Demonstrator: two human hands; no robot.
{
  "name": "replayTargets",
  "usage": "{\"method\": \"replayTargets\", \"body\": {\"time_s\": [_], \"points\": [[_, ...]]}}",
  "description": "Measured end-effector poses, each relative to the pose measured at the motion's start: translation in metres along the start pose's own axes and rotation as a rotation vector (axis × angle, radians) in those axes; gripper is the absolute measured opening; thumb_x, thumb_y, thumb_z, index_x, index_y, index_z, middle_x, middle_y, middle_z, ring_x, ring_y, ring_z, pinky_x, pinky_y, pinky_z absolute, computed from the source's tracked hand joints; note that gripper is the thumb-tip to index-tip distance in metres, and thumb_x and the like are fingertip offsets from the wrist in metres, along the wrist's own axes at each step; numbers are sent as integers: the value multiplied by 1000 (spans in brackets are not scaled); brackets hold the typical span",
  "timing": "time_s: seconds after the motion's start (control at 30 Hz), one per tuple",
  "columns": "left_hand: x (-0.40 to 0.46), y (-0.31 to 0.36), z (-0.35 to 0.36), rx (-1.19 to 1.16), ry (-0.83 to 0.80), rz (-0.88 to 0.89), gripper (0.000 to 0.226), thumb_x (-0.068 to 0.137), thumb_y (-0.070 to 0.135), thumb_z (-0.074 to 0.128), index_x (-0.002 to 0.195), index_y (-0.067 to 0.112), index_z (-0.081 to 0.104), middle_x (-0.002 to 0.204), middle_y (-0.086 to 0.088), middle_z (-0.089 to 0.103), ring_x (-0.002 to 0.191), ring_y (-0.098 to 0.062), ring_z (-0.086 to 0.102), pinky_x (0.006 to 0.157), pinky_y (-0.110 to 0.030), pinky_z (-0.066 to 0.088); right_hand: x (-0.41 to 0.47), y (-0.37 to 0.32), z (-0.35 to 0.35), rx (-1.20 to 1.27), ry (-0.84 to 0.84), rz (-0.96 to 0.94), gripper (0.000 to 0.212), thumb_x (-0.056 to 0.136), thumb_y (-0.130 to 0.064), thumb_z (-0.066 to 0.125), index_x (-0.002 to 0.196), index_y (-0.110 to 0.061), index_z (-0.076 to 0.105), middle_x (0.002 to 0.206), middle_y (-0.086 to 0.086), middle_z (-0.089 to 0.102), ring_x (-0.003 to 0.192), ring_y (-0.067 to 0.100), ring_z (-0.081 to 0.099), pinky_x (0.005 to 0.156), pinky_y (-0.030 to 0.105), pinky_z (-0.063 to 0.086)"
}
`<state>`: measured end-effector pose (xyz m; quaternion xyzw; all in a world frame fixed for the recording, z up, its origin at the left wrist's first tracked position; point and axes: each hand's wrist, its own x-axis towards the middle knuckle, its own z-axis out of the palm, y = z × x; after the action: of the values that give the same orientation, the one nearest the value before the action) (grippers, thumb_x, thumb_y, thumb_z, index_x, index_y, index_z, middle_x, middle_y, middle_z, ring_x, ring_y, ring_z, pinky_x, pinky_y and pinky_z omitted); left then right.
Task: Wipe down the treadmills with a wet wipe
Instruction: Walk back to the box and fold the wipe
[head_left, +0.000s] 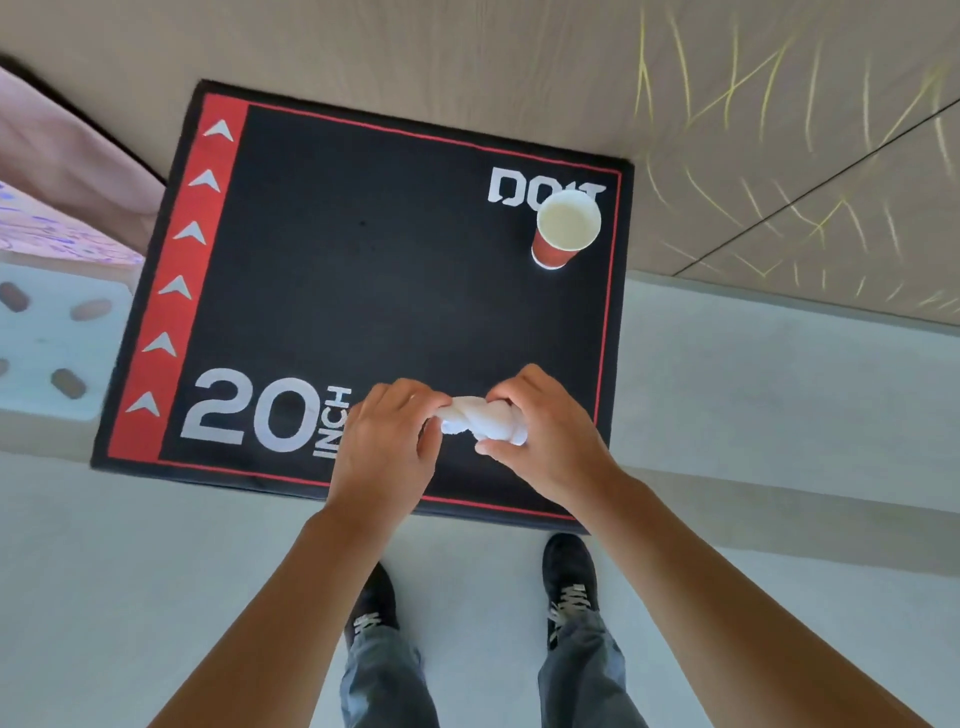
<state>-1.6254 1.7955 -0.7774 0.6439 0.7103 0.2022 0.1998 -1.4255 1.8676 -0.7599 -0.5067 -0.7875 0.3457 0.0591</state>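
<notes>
Both hands meet over the near edge of the box top: the left hand (387, 436) curls its fingers round one end of a white, rope-twisted wet wipe (480, 418), and the right hand (540, 431) grips the other end, thumb underneath and fingers folded over the top, so neither hand is free. The wipe lies between them with its long axis running left to right across the person's front, wound into a tight spiral, which reads as wringing it out before any cleaning begins. It is held just above the black plyo box with red border, white arrows and "20 INCH" lettering (363, 270); whether it touches the surface cannot be told. Since each hand has an end, neither is nearer; the move ahead probably turns on one hand letting go so the twist can unwind and the cloth be opened flat. Farther out, at the far right corner of the box, stands a red paper cup with a pale inside (563, 228), well apart from the hands and upright. Below, two dark shoes and grey trouser legs stand on the pale floor (779, 415). No treadmill is in view, so wiping has not started.
</notes>
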Motion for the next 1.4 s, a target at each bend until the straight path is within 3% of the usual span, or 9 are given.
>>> {"method": "replayTargets", "body": {"time_s": [0.17, 0.4, 0.6, 0.8, 0.9, 1.03, 1.13, 1.27, 1.4], "points": [[3, -6, 20, -6, -1, -25, 29, 90, 3, 75, 118, 12, 71, 118, -6, 69, 101, -30, 64, 85, -48, 59, 5, 25, 9, 18, -24, 69, 56, 73, -42, 90, 121, -26, 64, 115, -13, 51, 101, 9, 54, 74, 22, 50], [-1, 12, 20, -17, -121, -2, 28, 92, 17, 77, 120, 17, 70, 116, 1, 68, 100, -25, 65, 84, -47, 58, 0, 33, 4, 119, 37, 269, 23, 102, -14, 55, 121, -20, 66, 117, -8, 57, 98, 8, 60, 74, 12, 45], [8, 28, 42, -67, -169, -59, 41, 80, 24, 90, 114, 17, 67, 105, 3, 69, 87, -21, 64, 73, -40, 59, 9, 32, 8, 197, -96, 360, 28, 93, -11, 64, 117, -25, 67, 109, -13, 63, 95, 8, 62, 73, 16, 52], [4, 27, 63, -142, -187, -157, 40, 78, 18, 90, 111, 15, 66, 106, 5, 66, 80, -14, 58, 64, -23, 43, 9, 41, 8, 161, -104, 287, 19, 95, -15, 71, 113, -21, 70, 101, -13, 65, 87, 4, 63, 75, 15, 52], [-3, 30, 61, -203, -168, -183, 33, 79, 12, 89, 105, 14, 69, 102, 4, 69, 79, -16, 65, 63, -26, 52, 5, 39, 1, 104, -70, 224, 16, 94, -13, 72, 109, -18, 68, 101, -8, 64, 87, 8, 61, 73, 15, 49], [1, 37, 42, -243, -111, -301, 33, 82, 15, 87, 111, 16, 70, 102, 7, 68, 79, -10, 64, 70, -30, 58, 11, 35, -16, -116, 228, 35, 18, 84, -1, 77, 97, -10, 71, 99, 3, 64, 89, 15, 54, 67, 12, 38], [8, 45, 34, -191, -87, -285, 36, 86, 19, 84, 119, 16, 67, 109, 6, 63, 82, -11, 63, 69, -30, 56, 19, 35, -16, -157, 367, -59, 22, 80, 7, 78, 97, -6, 72, 101, 9, 65, 92, 25, 59, 67, 24, 51], [9, 46, 39, -50, -116, -272, 52, 91, 26, 79, 139, 20, 58, 132, 4, 54, 108, -17, 61, 70, -30, 53, 24, 40, -6, -164, 299, 67, 35, 79, 6, 81, 110, -7, 72, 119, 9, 61, 109, 29, 60, 82, 41, 64], [4, 40, 48, 51, -106, -107, 52, 79, 15, 88, 126, 18, 66, 124, -1, 63, 102, -26, 66, 69, -38, 59, 12, 43, 3, -89, 228, 127, 26, 81, -5, 83, 100, -16, 69, 114, 0, 60, 106, 22, 62, 79, 35, 62]]}}
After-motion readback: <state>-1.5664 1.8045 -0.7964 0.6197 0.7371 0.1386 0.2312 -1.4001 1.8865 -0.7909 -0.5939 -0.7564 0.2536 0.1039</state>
